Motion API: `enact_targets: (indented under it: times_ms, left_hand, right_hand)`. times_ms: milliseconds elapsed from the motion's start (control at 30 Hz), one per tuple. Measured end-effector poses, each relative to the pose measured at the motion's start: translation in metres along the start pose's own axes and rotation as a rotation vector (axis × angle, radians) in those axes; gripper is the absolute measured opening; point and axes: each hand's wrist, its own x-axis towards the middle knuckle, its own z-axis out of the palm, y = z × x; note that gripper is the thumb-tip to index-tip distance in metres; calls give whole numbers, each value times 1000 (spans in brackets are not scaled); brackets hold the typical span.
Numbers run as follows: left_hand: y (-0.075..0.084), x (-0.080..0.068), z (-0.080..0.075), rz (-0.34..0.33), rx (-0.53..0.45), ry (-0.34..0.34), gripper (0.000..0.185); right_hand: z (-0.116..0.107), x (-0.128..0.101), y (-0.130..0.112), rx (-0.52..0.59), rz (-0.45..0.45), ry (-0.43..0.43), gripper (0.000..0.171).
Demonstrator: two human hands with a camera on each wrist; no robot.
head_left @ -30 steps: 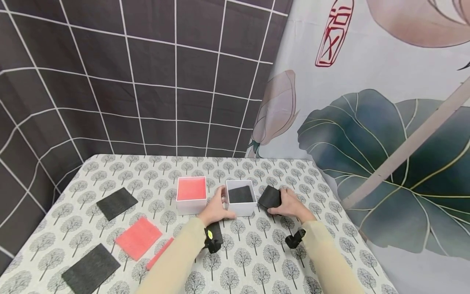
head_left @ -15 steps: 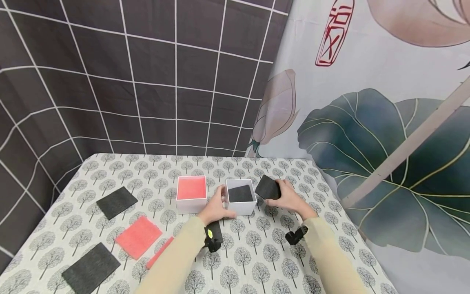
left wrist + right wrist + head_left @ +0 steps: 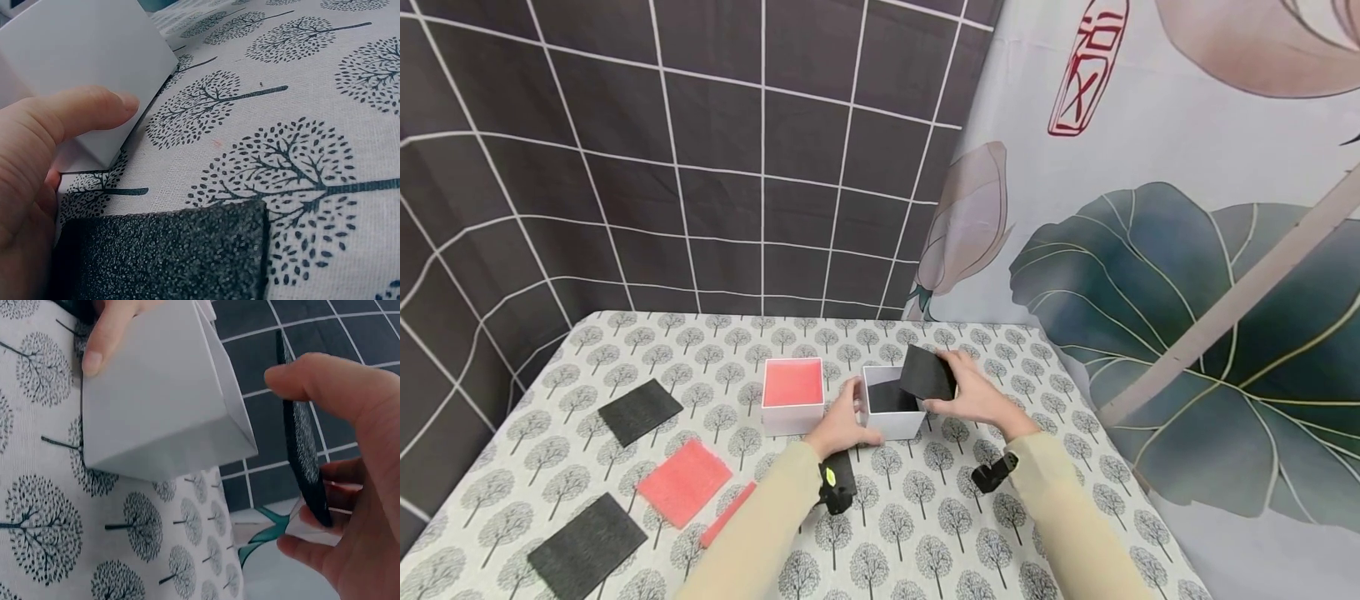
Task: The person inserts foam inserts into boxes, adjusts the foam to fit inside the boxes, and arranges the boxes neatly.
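Foam on the move: the right hand (image 3: 973, 398) has lifted the black foam square (image 3: 927, 373) off the table, pinching it tilted above the white box (image 3: 891, 425), which the left hand (image 3: 842, 425) grips steady.

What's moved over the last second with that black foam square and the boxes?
The right hand lifted the black foam square off the table and carried it left, so it now hangs tilted over the white box that already holds black foam. The left hand keeps its grip on that box. The red-filled box and loose sheets stayed put.
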Motion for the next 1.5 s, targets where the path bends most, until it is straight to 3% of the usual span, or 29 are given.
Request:
enact_targets:
  times_ms: [233,700,1167,1500]
  left_hand:
    - [0,2,0,-11,16,-4,117]
    - [2,-1,0,-2,59,4,115]
    - [-2,1,1,26,56,10,114]
    - [-4,3,1,23,53,6,115]
  right_hand:
    - [2,9,-13,5,-88,-69,94]
    - [11,30,-21,-75,-176,-241,89]
    - [12,37,-20,-46,-167,-336,83]
    - [16,36,-16,-13,-162,-335,74]
